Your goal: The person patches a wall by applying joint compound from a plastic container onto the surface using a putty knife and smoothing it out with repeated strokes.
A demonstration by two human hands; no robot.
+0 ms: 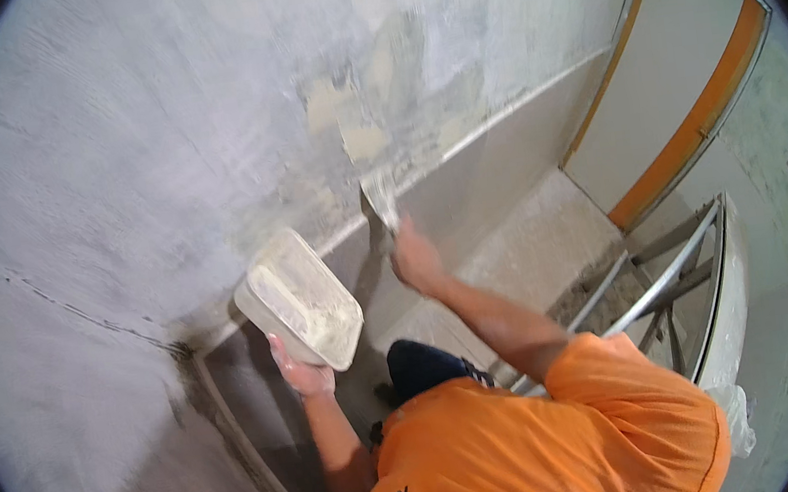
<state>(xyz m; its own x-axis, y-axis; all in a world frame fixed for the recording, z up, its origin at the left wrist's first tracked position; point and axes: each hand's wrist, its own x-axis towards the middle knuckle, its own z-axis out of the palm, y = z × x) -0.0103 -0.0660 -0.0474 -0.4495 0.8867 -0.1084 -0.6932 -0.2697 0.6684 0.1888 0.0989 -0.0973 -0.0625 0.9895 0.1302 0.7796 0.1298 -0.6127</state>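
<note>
My left hand (303, 365) grips a white rectangular plastic tub (315, 299) from below, near the wall's ledge. Pale plaster is smeared over the tub's inside and rim. In my right hand (417, 261) is a putty knife (380, 197), its wide blade coated with pale plaster. The blade is at the lower edge of the wall (205, 122), just above the ledge; whether it touches the wall I cannot tell. Above the blade, cream and grey patches of plaster (362, 118) mark the wall.
A thin ledge (496, 120) runs along the wall's foot. At the right stands a metal frame (670, 282) with several bars, and a clear plastic bag (732, 416) hangs below it. Beyond is a white door (658, 51) with orange-brown trim. Another wall meets at the left corner.
</note>
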